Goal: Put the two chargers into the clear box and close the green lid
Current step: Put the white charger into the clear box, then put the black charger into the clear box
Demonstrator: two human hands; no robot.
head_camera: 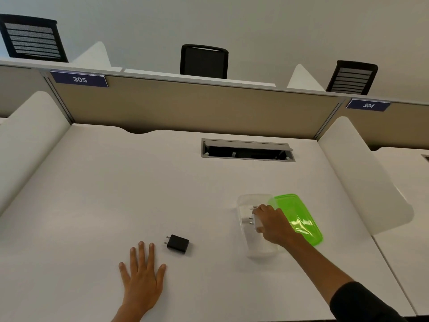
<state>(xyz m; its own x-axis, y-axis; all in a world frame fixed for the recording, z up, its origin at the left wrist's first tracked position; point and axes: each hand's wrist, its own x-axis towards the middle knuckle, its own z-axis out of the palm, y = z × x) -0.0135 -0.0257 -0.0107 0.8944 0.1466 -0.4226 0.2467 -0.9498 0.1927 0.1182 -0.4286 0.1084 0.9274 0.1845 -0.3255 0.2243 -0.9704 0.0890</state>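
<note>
A clear box (pixel 249 242) lies open on the white desk at the right. Its green lid (pixel 299 217) rests beside it, leaning on the box's right rim. My right hand (pixel 274 225) is over the box, shut on a white charger (pixel 255 220) whose prongs point left. A black charger (pixel 178 243) lies on the desk to the left of the box, prongs pointing left. My left hand (pixel 142 273) rests flat on the desk with fingers spread, just below and left of the black charger, not touching it.
A cable hatch (pixel 247 151) with its flap raised sits in the desk (pixel 92 205) behind the box. White side dividers (pixel 362 173) flank the desk, and a beige partition (pixel 197 108) closes the back. Black chairs stand beyond it.
</note>
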